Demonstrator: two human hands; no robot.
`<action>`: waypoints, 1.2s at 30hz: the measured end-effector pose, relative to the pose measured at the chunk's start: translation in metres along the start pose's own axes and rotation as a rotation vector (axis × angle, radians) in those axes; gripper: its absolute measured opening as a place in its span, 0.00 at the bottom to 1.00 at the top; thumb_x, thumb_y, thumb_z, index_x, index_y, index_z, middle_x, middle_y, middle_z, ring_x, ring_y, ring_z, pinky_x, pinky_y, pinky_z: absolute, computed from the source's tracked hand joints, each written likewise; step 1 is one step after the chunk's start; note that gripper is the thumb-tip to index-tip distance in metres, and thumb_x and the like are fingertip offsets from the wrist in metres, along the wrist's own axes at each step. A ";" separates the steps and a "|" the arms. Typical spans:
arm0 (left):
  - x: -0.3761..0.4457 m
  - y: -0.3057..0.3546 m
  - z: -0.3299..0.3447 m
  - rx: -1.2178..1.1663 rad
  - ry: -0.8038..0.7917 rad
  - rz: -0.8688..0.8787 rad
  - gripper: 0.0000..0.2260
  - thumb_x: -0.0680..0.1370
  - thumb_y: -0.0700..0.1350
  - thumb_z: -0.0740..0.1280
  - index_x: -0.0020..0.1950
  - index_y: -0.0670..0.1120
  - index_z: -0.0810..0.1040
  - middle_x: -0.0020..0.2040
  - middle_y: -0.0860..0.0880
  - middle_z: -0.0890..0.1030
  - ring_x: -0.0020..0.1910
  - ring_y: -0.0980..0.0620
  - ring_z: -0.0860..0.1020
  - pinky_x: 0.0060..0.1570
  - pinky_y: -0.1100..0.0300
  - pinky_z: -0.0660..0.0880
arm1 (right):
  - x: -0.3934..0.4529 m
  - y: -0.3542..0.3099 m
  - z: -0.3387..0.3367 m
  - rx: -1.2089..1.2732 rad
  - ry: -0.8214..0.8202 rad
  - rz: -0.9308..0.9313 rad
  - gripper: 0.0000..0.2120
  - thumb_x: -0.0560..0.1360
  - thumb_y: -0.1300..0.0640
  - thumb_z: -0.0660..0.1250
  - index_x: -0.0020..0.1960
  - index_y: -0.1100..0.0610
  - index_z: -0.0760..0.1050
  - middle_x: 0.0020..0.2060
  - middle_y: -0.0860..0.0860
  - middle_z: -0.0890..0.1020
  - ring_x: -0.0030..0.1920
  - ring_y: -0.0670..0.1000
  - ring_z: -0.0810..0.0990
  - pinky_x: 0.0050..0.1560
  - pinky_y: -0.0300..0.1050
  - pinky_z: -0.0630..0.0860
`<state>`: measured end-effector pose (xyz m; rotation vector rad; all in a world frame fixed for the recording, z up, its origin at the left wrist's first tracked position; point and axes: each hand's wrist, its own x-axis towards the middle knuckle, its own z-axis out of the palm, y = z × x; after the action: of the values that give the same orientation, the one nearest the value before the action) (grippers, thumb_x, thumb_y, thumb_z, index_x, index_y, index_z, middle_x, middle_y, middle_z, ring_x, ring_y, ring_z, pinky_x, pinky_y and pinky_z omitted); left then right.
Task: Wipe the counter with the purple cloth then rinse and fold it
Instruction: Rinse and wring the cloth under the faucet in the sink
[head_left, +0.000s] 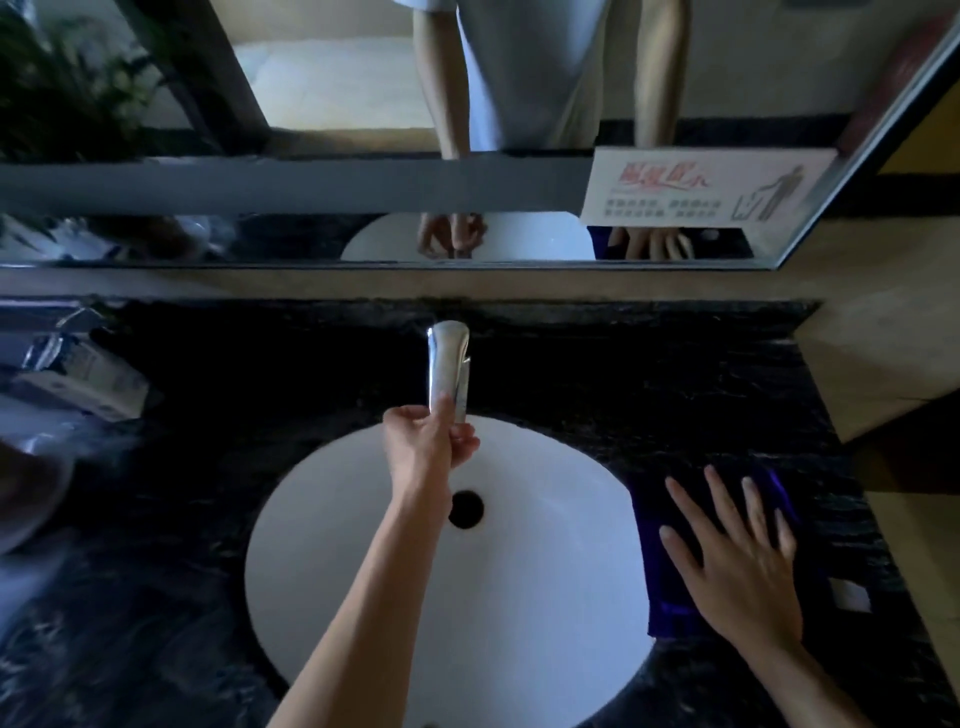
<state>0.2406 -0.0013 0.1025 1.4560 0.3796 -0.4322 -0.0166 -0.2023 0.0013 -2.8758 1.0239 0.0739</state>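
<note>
The purple cloth (670, 587) lies flat on the black stone counter (675, 395), just right of the white round sink (363, 571). My right hand (737, 561) rests on the cloth with fingers straight and spread, covering much of it. My left hand (426, 447) reaches over the basin and grips the end of the chrome faucet (447, 358), thumb and fingers curled round the spout. No water shows in the basin around the dark drain (466, 509).
A mirror (363, 130) runs along the wall behind the counter, with a printed sign (701, 187) stuck at its right. A tissue packet (83, 374) and crumpled plastic lie at the left. A beige wall ledge (883, 364) bounds the right side.
</note>
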 end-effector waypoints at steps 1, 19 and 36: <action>0.001 -0.002 -0.002 0.007 -0.020 -0.014 0.13 0.82 0.47 0.67 0.54 0.36 0.73 0.34 0.40 0.78 0.28 0.48 0.78 0.26 0.63 0.76 | 0.001 0.001 0.000 -0.010 -0.003 0.000 0.31 0.79 0.31 0.46 0.79 0.37 0.58 0.81 0.48 0.60 0.81 0.59 0.57 0.75 0.65 0.57; 0.000 0.052 0.014 -0.018 -0.037 -0.135 0.14 0.82 0.36 0.64 0.37 0.34 0.77 0.23 0.46 0.79 0.21 0.57 0.73 0.20 0.70 0.67 | 0.001 -0.004 -0.013 -0.010 -0.075 0.015 0.32 0.77 0.30 0.45 0.78 0.36 0.62 0.79 0.50 0.66 0.79 0.62 0.61 0.72 0.67 0.63; -0.057 -0.043 -0.061 0.103 -0.134 -0.266 0.06 0.81 0.36 0.64 0.50 0.36 0.80 0.35 0.40 0.82 0.27 0.47 0.78 0.28 0.59 0.76 | -0.018 -0.068 0.012 0.003 -0.047 0.280 0.44 0.63 0.64 0.81 0.75 0.69 0.66 0.72 0.74 0.67 0.72 0.77 0.64 0.66 0.78 0.61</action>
<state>0.1705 0.0592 0.0889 1.4716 0.4509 -0.7691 0.0124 -0.1380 -0.0044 -2.6934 1.4070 0.1568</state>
